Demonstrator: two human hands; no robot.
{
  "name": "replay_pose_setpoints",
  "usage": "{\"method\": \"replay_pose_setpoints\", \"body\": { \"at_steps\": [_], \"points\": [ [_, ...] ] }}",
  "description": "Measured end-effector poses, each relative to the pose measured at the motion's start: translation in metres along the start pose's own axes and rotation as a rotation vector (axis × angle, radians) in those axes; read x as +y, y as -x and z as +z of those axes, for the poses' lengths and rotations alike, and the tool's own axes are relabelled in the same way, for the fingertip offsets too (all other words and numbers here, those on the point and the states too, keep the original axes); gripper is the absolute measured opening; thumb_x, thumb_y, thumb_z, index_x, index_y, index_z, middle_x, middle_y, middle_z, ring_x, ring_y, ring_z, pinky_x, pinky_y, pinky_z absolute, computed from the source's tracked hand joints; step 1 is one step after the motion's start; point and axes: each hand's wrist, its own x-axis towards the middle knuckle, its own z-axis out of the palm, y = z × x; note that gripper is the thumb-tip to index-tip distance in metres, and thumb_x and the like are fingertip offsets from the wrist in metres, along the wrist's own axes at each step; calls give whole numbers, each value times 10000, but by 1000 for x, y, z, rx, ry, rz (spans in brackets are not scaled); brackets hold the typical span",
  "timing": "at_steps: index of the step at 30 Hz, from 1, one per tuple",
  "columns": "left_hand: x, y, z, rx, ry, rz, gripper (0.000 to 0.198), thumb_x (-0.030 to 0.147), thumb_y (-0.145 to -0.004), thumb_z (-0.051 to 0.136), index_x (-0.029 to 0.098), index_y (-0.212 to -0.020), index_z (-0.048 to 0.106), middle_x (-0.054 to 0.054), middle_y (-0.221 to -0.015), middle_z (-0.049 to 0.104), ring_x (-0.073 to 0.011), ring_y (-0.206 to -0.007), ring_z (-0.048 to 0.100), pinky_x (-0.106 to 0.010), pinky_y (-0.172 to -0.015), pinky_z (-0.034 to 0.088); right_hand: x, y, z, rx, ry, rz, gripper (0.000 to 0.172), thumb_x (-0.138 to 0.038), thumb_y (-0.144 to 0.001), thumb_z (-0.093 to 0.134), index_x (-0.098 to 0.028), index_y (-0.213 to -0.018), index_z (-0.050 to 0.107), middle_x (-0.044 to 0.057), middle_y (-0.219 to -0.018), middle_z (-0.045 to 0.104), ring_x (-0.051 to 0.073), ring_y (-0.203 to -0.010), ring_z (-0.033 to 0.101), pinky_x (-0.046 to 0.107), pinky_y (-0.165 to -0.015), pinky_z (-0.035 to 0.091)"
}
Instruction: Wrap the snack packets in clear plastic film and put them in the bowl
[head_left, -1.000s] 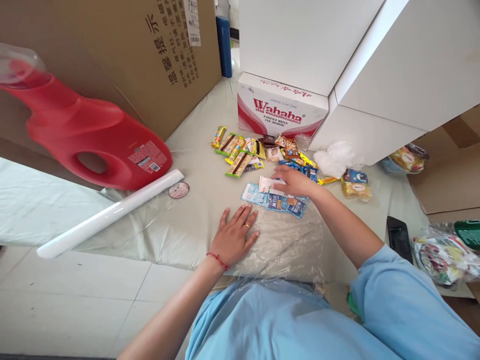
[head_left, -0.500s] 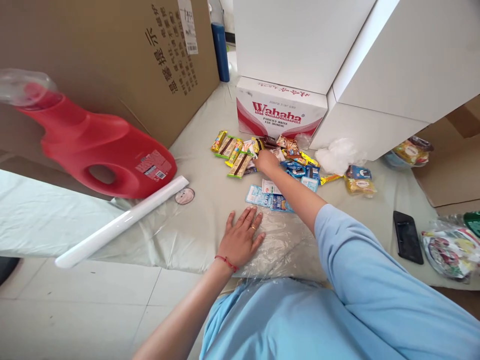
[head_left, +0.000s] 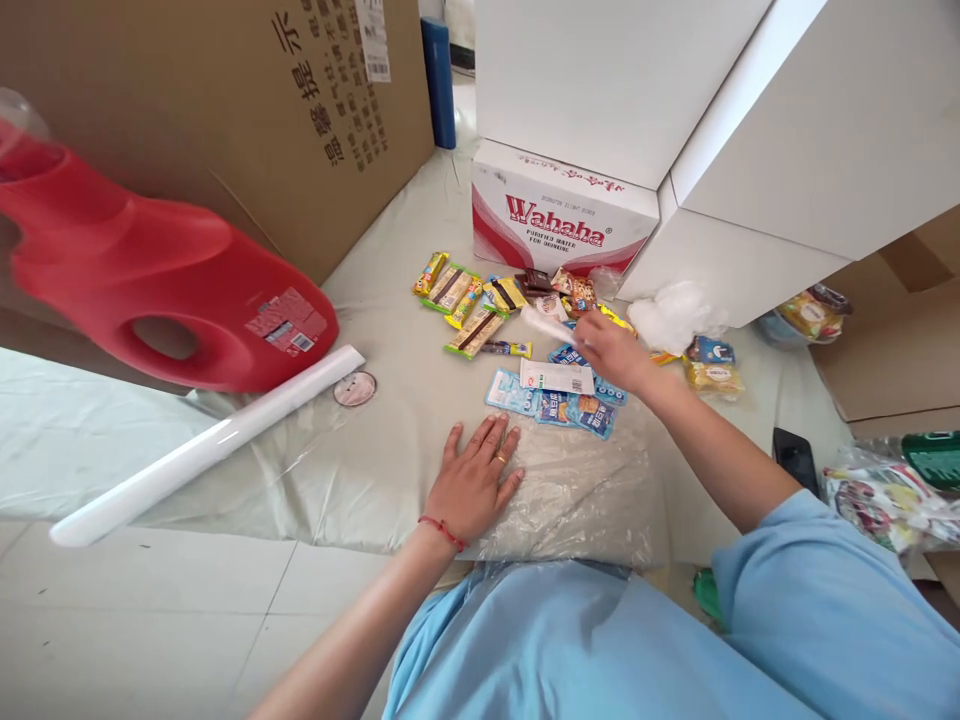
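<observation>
My left hand [head_left: 471,487] lies flat on the plastic-covered table with its fingers spread. Between the fingers of my right hand [head_left: 613,350] is a whitish packet [head_left: 550,325], smeared by motion, over the snack pile. Beneath and beside that hand are blue snack packets [head_left: 592,413] and a white packet with a barcode [head_left: 556,377]. To the left lie yellow-green wrapped bars [head_left: 474,331], a yellow packet [head_left: 505,293] and a thin purple-and-yellow stick packet [head_left: 507,349]. Dark brown packets [head_left: 536,281] and a brown-red packet [head_left: 576,290] sit behind.
A Wahaha carton [head_left: 562,215] stands at the back under white boxes. On the left are a red detergent bottle [head_left: 180,290], a white tube [head_left: 210,450] and a round sticker [head_left: 355,388]. At right are a crumpled white bag [head_left: 671,318], wrapped cakes [head_left: 714,378] and a phone [head_left: 795,460].
My right hand has moved right from the yellow packets, carrying the whitish packet. My left hand stays flat on the table. The view has shifted slightly.
</observation>
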Motion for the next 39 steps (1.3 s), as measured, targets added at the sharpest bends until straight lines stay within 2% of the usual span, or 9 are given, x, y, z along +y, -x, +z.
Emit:
{"method": "replay_pose_setpoints", "body": {
  "at_steps": [4,9,12,15,24,27,31,35,39],
  "points": [
    [1,0,0,5,-11,4,577,485,-1058,399,268,-1590,446,-94,-1688,388,-288,-1561,365,-595,-1307,108,-10,37,12,-340,116,-81,153,-321,-984,607,-200,-1044,680,117,-1359,589,230,-1008,644,293,-730,432],
    [1,0,1,-1,-51,11,579,460,-1059,405,251,-1599,429,-106,-1693,374,-303,-1564,356,-627,-1294,124,-21,21,10,-239,81,35,419,-501,-977,644,-209,-1276,626,123,-1440,571,269,-1100,677,316,-811,482],
    [1,-1,1,-4,-61,9,578,464,-1057,414,262,-1598,428,-97,-1688,385,-301,-1561,362,-625,-1294,132,-31,1,12,-346,117,91,636,-482,-922,721,-207,-1460,523,149,-1405,618,309,-1112,690,338,-834,505],
    [2,-1,1,-7,-68,3,573,466,-1056,417,268,-1594,435,-95,-1686,389,-293,-1558,368,-611,-1299,131,-37,-5,18,-421,146,93,643,-446,-904,744,-213,-1466,535,149,-1342,666,324,-1115,697,346,-841,520],
    [2,-1,-1,-4,-80,16,573,465,-1064,388,248,-1592,439,-114,-1682,394,-300,-1557,369,-623,-1293,131,-29,16,24,-365,71,113,619,-374,-892,727,-189,-1453,541,170,-1351,671,315,-1137,696,361,-892,524],
    [3,-2,-1,-3,-68,9,572,469,-1060,389,270,-1595,436,-109,-1680,398,-297,-1554,379,-615,-1295,126,-14,22,7,-296,-25,151,604,-347,-861,753,-183,-1416,580,148,-1342,688,308,-1181,674,362,-948,506],
    [5,-3,0,11,-49,-60,604,500,-1044,408,275,-1604,422,-116,-1683,390,-320,-1576,335,-640,-1292,93,1,44,-32,-66,-132,236,565,-303,-826,760,-155,-1354,624,130,-1319,695,307,-1158,664,376,-952,492],
    [5,-3,0,3,-39,-106,627,519,-1036,408,262,-1607,418,-108,-1691,377,-345,-1598,278,-680,-1279,70,-21,80,-47,-38,-317,144,565,-318,-824,760,-156,-1344,611,113,-1266,696,276,-1085,672,350,-888,501],
    [4,-4,-1,-19,-37,-103,626,500,-1030,404,259,-1607,419,-110,-1696,363,-349,-1584,311,-690,-1274,82,-70,109,-16,-243,-325,-10,569,-301,-850,744,-200,-1385,577,116,-1322,657,282,-1151,654,357,-912,510]
  ]
}}
